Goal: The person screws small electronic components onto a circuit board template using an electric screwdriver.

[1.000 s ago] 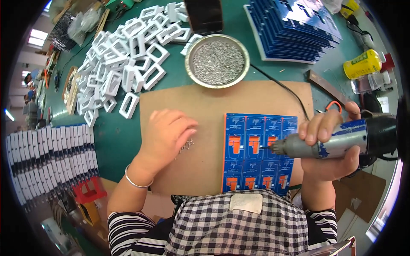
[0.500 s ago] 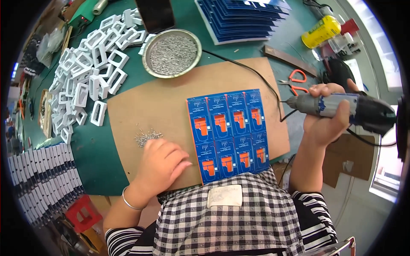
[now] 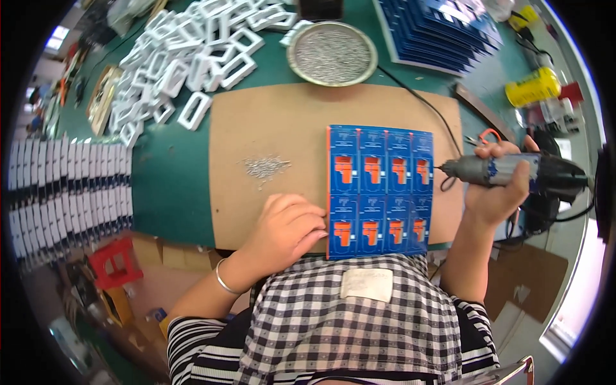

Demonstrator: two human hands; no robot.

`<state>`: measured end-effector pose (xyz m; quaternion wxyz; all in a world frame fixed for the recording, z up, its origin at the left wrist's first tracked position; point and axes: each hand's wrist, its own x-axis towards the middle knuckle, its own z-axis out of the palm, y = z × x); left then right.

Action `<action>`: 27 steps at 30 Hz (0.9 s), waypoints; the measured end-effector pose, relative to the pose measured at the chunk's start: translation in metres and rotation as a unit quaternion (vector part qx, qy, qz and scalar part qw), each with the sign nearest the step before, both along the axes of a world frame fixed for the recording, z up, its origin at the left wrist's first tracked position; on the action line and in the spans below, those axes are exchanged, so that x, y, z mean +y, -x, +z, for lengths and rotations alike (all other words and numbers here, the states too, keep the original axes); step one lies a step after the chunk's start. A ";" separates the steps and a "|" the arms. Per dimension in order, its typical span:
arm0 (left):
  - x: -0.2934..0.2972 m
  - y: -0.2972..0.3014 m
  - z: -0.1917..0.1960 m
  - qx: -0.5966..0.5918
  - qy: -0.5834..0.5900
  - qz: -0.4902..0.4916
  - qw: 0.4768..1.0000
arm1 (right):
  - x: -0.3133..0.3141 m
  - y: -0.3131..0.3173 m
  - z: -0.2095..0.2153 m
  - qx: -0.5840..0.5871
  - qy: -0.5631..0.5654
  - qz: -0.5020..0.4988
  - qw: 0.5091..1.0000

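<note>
Green bench, cardboard sheet mid-frame, likely shielding the top. Blue panel on it, right of centre; loose fastener pile centre-left, probably for easy reach. Right hand clamped round power screwdriver, tip by panel's right edge. Left hand half-curled near its left edge; can't tell if pinching anything.
</note>
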<state>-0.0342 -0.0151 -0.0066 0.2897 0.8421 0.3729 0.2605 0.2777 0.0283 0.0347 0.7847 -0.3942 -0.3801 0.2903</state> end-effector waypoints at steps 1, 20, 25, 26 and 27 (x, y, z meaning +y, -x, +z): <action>0.000 0.002 -0.003 -0.012 0.003 0.004 1.000 | 0.002 0.002 -0.001 0.005 0.005 0.007 1.000; 0.078 0.035 0.005 0.117 -0.122 0.105 0.980 | 0.043 0.010 0.038 0.170 0.036 0.131 0.976; 0.076 0.038 0.008 0.071 -0.105 0.130 0.983 | 0.049 0.043 0.039 0.147 0.041 0.177 0.972; 0.076 0.036 0.007 0.071 -0.105 0.126 0.984 | 0.049 0.049 0.038 0.148 0.040 0.172 0.973; 0.075 0.033 0.008 0.047 -0.093 0.125 0.987 | 0.048 0.054 0.037 0.145 0.049 0.186 0.971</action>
